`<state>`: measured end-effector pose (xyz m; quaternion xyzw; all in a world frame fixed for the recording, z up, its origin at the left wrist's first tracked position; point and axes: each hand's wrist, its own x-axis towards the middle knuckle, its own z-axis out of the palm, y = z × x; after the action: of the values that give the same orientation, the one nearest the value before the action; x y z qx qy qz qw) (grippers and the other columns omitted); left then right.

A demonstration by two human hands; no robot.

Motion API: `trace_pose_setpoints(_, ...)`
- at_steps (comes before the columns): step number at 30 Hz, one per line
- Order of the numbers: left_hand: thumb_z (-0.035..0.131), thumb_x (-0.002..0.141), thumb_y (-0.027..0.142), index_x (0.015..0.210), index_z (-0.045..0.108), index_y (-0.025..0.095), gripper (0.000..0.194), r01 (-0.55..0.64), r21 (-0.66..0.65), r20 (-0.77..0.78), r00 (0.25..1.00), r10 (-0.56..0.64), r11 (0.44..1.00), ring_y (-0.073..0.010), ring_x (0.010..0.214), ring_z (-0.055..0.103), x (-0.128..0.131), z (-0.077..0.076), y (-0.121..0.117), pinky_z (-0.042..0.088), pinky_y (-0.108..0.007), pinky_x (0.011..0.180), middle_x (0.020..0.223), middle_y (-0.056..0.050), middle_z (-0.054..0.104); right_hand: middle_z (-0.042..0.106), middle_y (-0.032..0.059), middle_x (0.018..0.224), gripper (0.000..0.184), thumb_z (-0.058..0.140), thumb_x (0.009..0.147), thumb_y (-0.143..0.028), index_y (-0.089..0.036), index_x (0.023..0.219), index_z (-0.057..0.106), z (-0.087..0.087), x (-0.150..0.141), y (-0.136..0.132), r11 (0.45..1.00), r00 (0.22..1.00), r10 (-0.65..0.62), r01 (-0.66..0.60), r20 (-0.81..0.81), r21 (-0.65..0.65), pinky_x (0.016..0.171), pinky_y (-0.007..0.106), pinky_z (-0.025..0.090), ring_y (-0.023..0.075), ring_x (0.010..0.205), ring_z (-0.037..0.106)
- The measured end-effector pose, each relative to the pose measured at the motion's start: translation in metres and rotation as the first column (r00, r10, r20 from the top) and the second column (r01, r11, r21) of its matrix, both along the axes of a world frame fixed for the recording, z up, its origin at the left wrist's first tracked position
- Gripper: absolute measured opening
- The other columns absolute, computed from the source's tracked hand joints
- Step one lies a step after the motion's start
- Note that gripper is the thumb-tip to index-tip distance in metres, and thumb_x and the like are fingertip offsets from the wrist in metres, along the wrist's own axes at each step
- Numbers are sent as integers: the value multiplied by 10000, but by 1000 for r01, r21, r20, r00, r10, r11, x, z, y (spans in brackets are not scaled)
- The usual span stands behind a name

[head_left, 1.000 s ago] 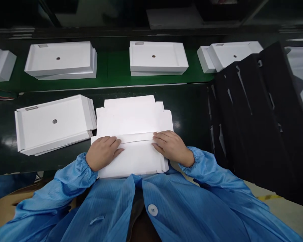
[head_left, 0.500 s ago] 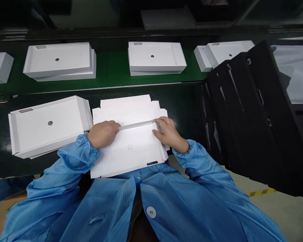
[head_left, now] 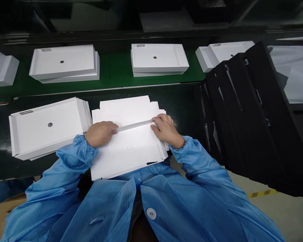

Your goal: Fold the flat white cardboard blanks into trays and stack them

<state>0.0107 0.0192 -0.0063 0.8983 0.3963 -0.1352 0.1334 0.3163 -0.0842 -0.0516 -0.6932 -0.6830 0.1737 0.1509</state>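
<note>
In the head view a white cardboard box blank (head_left: 131, 156) lies in front of me, partly folded, its near edge against my jacket. A raised fold (head_left: 135, 126) runs across its middle. My left hand (head_left: 101, 133) is closed on the left end of that fold, its fingertips pressed together there. At the other end, my right hand (head_left: 167, 130) pinches the fold between thumb and fingers. Flat notched flaps (head_left: 126, 105) spread out beyond the fold. To the left lies a stack of folded white trays (head_left: 63, 124), the top one with a round hole.
Across the table, a green strip (head_left: 114, 72) carries several white boxes, including a left pair (head_left: 73, 60) and a middle pair (head_left: 166, 57). Tall black slotted panels (head_left: 257, 117) lean at the right. Yellow-and-black tape (head_left: 262, 193) marks the floor below.
Both hands have shifted very slightly left and keep hold of the fold. The white boxes on the green strip have moved a little to the right.
</note>
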Motion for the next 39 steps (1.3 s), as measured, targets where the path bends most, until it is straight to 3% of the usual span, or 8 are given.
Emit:
trace_pose_setpoints(10, 418, 974, 312, 1083, 737, 240, 345, 30, -46, 40, 999, -28, 998, -234, 1038, 661, -2, -1, 10, 498, -338, 867, 1149, -43, 730, 494, 139, 1283, 366, 498, 954, -337, -241, 1276, 643, 0, -1, 2, 999, 999, -34, 34, -21, -33, 1016, 511, 372, 338, 1179, 422)
trace_pose_setpoints(14, 395, 982, 264, 1029, 750, 226, 360, 129, 27, 105, 986, -132, 991, -234, 1013, 658, -5, -2, 5, 505, -353, 854, 1054, -64, 733, 511, 123, 1277, 286, 540, 936, -328, -262, 1163, 701, -4, 1, 3, 1000, 997, -25, 24, -73, -15, 1009, 520, 372, 334, 1184, 424)
trace_pose_setpoints(18, 369, 992, 210, 1090, 747, 227, 391, 140, 144, 100, 983, -155, 980, -255, 996, 661, -8, -5, -11, 509, -386, 810, 1057, -88, 726, 547, 115, 1247, 223, 568, 932, -319, -262, 1074, 729, -10, 3, 3, 998, 997, -2, 6, -73, 55, 997, 513, 373, 320, 1173, 445)
trace_pose_setpoints(21, 368, 1019, 239, 1213, 704, 222, 389, 164, 214, 71, 981, -182, 963, -266, 991, 649, -11, -7, -31, 506, -409, 822, 1079, -119, 704, 556, 120, 1279, 224, 565, 940, -311, -250, 1058, 745, -14, 9, -2, 988, 995, 101, -100, 5, 119, 1009, 503, 352, 316, 1210, 436)
trace_pose_setpoints(25, 462, 1011, 483, 1321, 633, 176, 469, 206, 212, 71, 972, -225, 955, -314, 1094, 600, -13, -8, -53, 489, -445, 896, 1224, -176, 643, 554, 136, 1339, 379, 605, 931, -522, -241, 1146, 741, -8, 22, -10, 947, 952, 268, -288, 146, 145, 1033, 518, 308, 351, 1273, 400)
trace_pose_setpoints(28, 469, 996, 541, 1327, 623, 160, 528, 211, 208, 43, 974, -224, 955, -326, 1116, 579, -11, -9, -60, 471, -449, 916, 1256, -185, 620, 555, 151, 1370, 469, 561, 939, -606, -231, 1162, 733, 2, 24, -12, 921, 909, 332, -370, 253, 123, 1046, 541, 285, 374, 1293, 391)
trace_pose_setpoints(35, 460, 1017, 475, 1188, 687, 133, 444, 231, 189, -15, 973, -232, 954, -302, 1034, 593, 2, -6, -56, 467, -425, 881, 1130, -165, 635, 579, 185, 1382, 638, 529, 960, -598, -130, 1392, 579, 10, -20, -7, 851, 846, 476, -512, 240, 119, 1057, 494, 360, 353, 1238, 470)
trace_pose_setpoints(39, 465, 1014, 479, 1199, 678, 118, 458, 224, 164, -32, 975, -221, 961, -300, 1029, 594, 5, -3, -59, 472, -420, 887, 1127, -166, 624, 647, 193, 1255, 669, 433, 1001, -595, -73, 1398, 569, 10, -44, -14, 882, 866, 439, -467, 240, 70, 973, 464, 426, 332, 1082, 538)
